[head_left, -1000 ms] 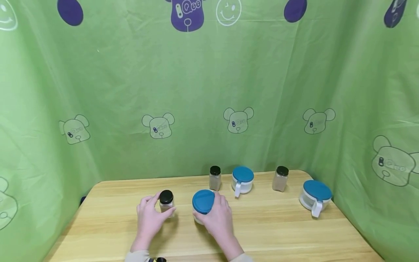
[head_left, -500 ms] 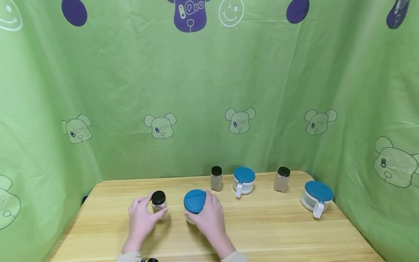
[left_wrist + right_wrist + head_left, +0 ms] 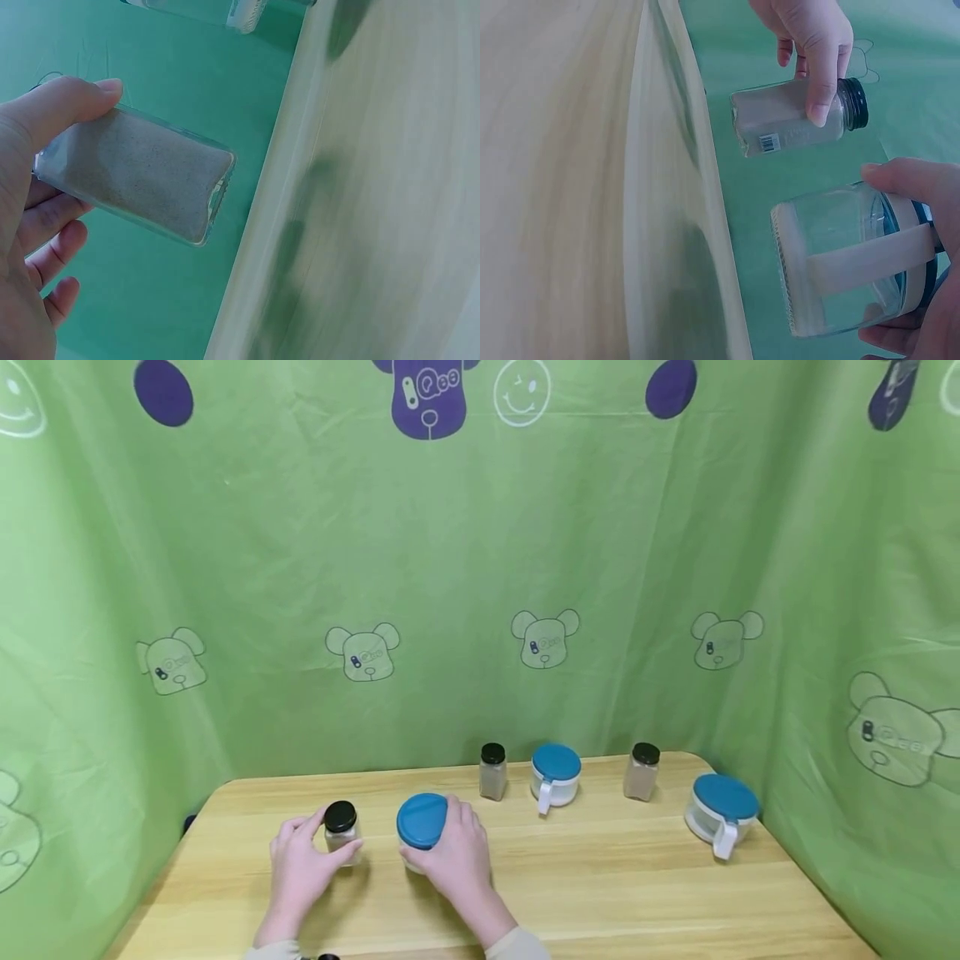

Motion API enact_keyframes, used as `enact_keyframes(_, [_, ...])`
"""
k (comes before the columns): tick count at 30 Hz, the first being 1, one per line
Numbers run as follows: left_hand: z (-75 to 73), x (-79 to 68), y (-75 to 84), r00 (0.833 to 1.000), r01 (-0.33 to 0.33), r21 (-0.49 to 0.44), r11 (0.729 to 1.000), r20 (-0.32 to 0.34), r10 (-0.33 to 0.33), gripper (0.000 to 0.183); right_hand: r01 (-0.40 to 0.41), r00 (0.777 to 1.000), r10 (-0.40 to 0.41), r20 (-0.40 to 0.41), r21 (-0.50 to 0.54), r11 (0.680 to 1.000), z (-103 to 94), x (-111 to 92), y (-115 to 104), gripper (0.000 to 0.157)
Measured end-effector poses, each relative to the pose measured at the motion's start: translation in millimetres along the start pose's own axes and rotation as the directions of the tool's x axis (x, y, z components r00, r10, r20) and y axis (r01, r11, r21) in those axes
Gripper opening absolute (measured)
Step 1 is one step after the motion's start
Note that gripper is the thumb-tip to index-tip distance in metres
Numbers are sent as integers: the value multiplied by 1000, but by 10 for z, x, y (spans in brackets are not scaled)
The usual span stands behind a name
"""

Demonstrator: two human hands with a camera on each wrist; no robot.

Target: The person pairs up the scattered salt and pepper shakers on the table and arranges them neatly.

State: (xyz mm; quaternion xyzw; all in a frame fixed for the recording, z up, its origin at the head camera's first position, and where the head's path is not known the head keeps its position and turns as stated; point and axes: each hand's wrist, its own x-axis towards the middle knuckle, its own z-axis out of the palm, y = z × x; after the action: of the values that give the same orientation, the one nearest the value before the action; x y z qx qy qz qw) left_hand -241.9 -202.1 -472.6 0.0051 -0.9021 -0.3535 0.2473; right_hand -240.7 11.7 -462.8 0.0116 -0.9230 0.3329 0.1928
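My left hand (image 3: 302, 860) pinches a small square spice jar (image 3: 142, 169) between thumb and fingers. Greyish powder fills this clear jar, and its black lid (image 3: 341, 816) faces up in the head view. To its right, my right hand (image 3: 457, 860) grips a round glass seasoning pot (image 3: 840, 262) around its sides near the top. The pot has a blue lid (image 3: 422, 821), a pale strap-like handle (image 3: 874, 259) and a white layer at its bottom. In the right wrist view, both containers hang above the tabletop, side by side with a gap between them.
Toward the back of the wooden table (image 3: 600, 893) stand a black-lidded spice jar (image 3: 492, 772), a blue-lidded pot (image 3: 556, 775) and a second spice jar (image 3: 642, 772). Another blue-lidded pot (image 3: 722, 814) sits at the right edge. A green curtain (image 3: 450, 543) encloses the back and sides.
Both hands have moved left together, carrying the spice jar and the seasoning pot. The containers at the back and right stay where they were.
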Motion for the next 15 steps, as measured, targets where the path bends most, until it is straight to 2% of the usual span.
enact_keyframes(15, [-117,37,-134,997,-50,34,998,-50,52,76,26,999,-26,21,-4,1000,141,-6,-179,101])
